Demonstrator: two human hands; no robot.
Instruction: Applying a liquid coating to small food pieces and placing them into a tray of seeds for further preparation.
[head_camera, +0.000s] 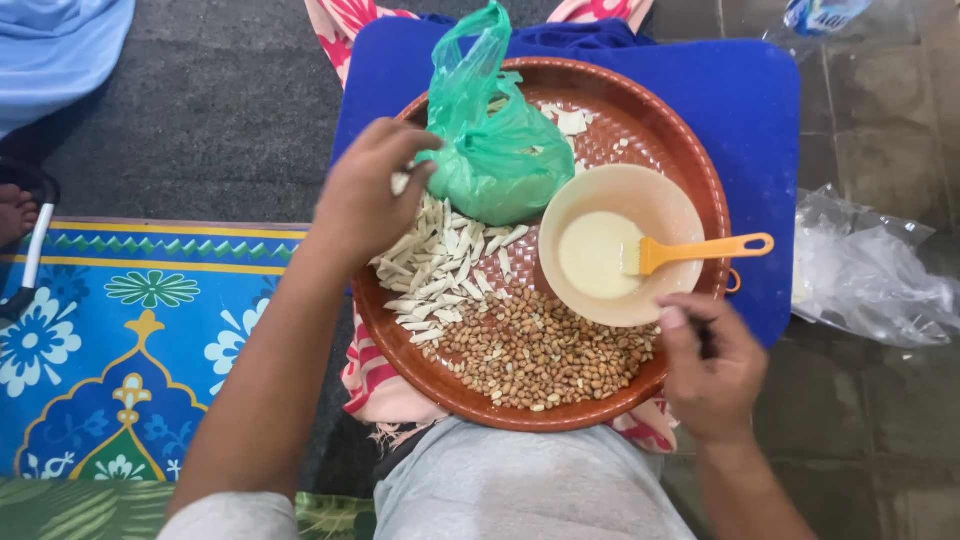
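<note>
A round brown tray (690, 150) rests on my lap and on a blue pad. It carries a heap of peanuts (530, 350), a pile of pale strips (435, 265), a knotted green plastic bag (495, 150) and a beige bowl (665, 205) of creamy liquid with an orange brush (700, 250) lying in it. My left hand (370, 195) hovers over the pale strips beside the bag, pinching one small pale piece in its fingertips. My right hand (710, 370) is at the tray's right rim below the bowl, fingers curled; whether it holds anything is hidden.
A blue pad (760, 100) lies under the tray. A crumpled clear plastic bag (870, 270) sits on the tiled floor at right. A patterned blue mat (120, 350) lies at left, grey carpet above it. A bottle shows at the top edge (825, 12).
</note>
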